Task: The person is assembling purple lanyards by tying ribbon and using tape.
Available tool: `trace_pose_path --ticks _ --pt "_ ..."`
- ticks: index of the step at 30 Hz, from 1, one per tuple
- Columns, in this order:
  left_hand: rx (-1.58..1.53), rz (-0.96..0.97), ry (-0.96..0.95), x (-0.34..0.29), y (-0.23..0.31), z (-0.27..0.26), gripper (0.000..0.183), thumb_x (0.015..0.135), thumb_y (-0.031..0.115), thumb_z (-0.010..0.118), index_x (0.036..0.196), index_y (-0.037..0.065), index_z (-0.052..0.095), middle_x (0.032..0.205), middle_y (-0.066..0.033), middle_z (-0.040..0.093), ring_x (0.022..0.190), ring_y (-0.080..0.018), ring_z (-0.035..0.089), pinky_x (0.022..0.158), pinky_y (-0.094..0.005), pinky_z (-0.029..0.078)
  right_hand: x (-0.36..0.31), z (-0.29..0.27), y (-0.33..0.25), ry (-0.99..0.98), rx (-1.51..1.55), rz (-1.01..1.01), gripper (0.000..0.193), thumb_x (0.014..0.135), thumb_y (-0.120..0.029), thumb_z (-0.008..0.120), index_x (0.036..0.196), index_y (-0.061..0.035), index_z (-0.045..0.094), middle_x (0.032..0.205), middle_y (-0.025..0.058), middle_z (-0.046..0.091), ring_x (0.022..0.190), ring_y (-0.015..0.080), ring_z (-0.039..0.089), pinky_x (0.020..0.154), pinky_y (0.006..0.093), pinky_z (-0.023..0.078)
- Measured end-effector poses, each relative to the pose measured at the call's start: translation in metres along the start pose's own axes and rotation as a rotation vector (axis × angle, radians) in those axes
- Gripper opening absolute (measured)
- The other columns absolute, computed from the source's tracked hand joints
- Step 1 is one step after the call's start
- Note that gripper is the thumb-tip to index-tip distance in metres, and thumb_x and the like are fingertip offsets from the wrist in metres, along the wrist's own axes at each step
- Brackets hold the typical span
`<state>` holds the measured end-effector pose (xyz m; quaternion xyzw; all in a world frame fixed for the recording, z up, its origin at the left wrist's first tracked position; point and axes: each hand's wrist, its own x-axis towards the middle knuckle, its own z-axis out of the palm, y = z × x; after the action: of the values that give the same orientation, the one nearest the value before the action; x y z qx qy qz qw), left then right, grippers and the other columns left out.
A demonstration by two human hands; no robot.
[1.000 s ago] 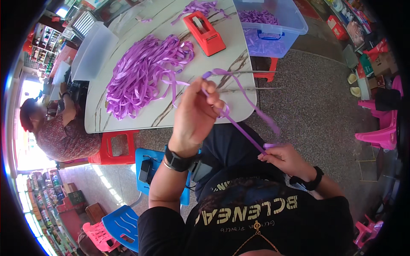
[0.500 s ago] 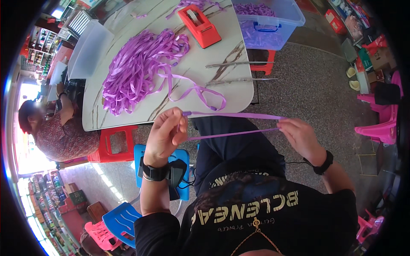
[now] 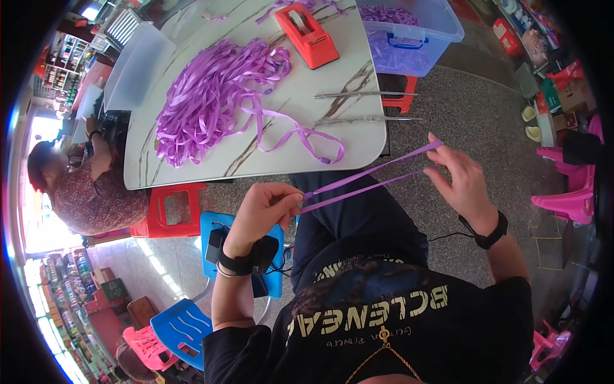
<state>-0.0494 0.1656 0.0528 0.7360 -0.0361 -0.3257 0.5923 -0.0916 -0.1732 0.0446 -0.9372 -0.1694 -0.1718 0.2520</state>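
Note:
A loop of purple ribbon (image 3: pixel 377 169) is stretched between my hands, in front of the table edge and above my lap. My left hand (image 3: pixel 268 211) pinches it at a small darker purple end piece. My right hand (image 3: pixel 464 182) holds the far end of the loop, thumb and forefinger spread; the upper strand runs to the forefinger and the lower strand toward the thumb. A large heap of purple ribbon loops (image 3: pixel 211 102) lies on the marble-patterned table (image 3: pixel 288 153), one loop trailing to the right.
A red tape dispenser (image 3: pixel 307 37) stands behind the heap. Two thin metal rods (image 3: pixel 358 95) jut past the table's right edge. Beyond is a clear bin (image 3: pixel 409 51) of purple ribbon above a red stool. A person (image 3: pixel 89 185) sits at left; a blue chair (image 3: pixel 268 281) stands beside me.
My left hand has moved down and right, still pinching the loop's end. My right hand has risen, its thumb and forefinger parting, so the loop now slants up to the right.

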Motion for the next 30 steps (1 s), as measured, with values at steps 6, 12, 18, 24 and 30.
trace_pose_path --ticks 6,12,18,24,30 --pt "0.137 0.068 0.12 0.0 -0.003 0.003 0.01 0.085 0.007 0.056 0.083 -0.002 0.059 0.064 -0.0021 0.058 0.048 -0.0038 0.047 0.043 -0.019 0.035 0.004 0.003 -0.016 -0.032 0.1 0.032 0.06 0.074 -0.009 0.067 0.128 -0.0055 0.041 0.074 0.007 0.064 0.067 0.0183 0.062 0.061 0.0289 0.049" --pt "0.523 0.481 0.254 0.007 -0.002 0.009 0.004 0.078 0.001 0.06 0.082 0.0 0.059 0.064 -0.0046 0.055 0.051 -0.0105 0.05 0.045 -0.0233 0.037 -0.007 0.02 -0.024 -0.038 0.248 0.124 0.063 0.074 -0.005 0.065 0.129 0.0023 0.035 0.071 0.0073 0.064 0.058 0.0185 0.061 0.055 0.028 0.048" --pt "0.86 0.835 0.405 0.013 0.001 0.01 0.016 0.07 -0.001 0.067 0.083 0.002 0.06 0.068 -0.0085 0.056 0.054 -0.0195 0.054 0.047 -0.0275 0.042 -0.008 0.018 -0.033 0.056 0.276 0.101 0.058 0.073 -0.003 0.065 0.123 0.0086 0.038 0.072 0.0089 0.063 0.055 0.0195 0.06 0.052 0.0275 0.047" --pt "1.087 1.158 0.588 0.021 0.008 0.007 0.021 0.067 0.007 0.071 0.086 0.003 0.061 0.066 -0.0034 0.053 0.051 -0.0169 0.054 0.043 -0.0272 0.042 -0.026 0.027 -0.033 0.077 0.173 -0.286 0.027 0.068 -0.004 0.067 0.092 -0.0026 0.055 0.072 0.004 0.057 0.05 0.0205 0.052 0.048 0.0276 0.044" --pt "1.213 1.358 0.631 0.022 0.015 0.004 0.025 0.067 0.007 0.072 0.089 0.002 0.062 0.068 -0.0011 0.052 0.051 -0.0116 0.053 0.042 -0.0236 0.041 -0.034 0.036 -0.039 -0.239 0.199 -0.326 0.014 0.07 -0.015 0.067 0.084 -0.0115 0.063 0.077 0.0002 0.061 0.054 0.0188 0.056 0.049 0.0284 0.047"
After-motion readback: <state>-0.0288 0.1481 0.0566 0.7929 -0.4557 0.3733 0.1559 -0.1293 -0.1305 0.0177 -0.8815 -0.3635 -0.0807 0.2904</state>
